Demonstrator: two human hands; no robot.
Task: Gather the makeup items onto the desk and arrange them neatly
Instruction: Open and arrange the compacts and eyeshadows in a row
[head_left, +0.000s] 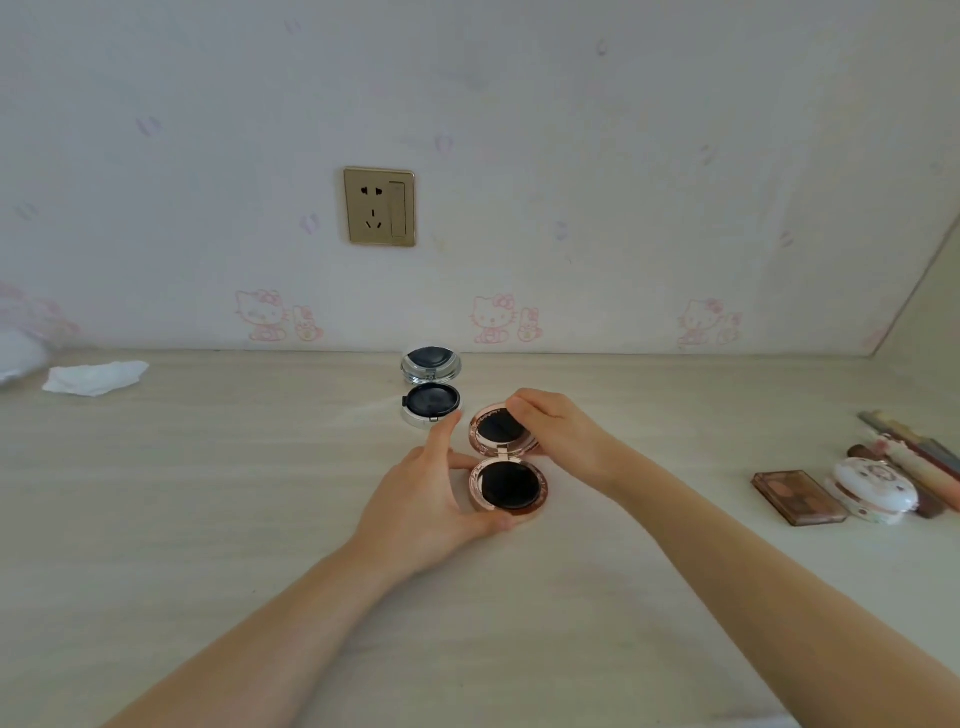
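A rose-gold round compact (509, 488) lies open in the middle of the pale wooden desk (208, 493), its lid tipped back toward the wall and its base nearer me. My left hand (431, 499) grips the base from the left, thumb under its near edge, index finger pointing up. My right hand (556, 431) pinches the far rim of the lid. Just behind stands an open silver compact (431, 387), its lid against the wall. At the right edge lie a brown eyeshadow palette (797, 496), a white oval case (878, 491) and several brushes (914, 457).
A crumpled white tissue (96, 376) lies at the back left, with something white (21, 358) at the left frame edge. A gold wall socket (379, 206) sits above the desk on cartoon-cat wallpaper. A side panel (930, 312) bounds the desk on the right.
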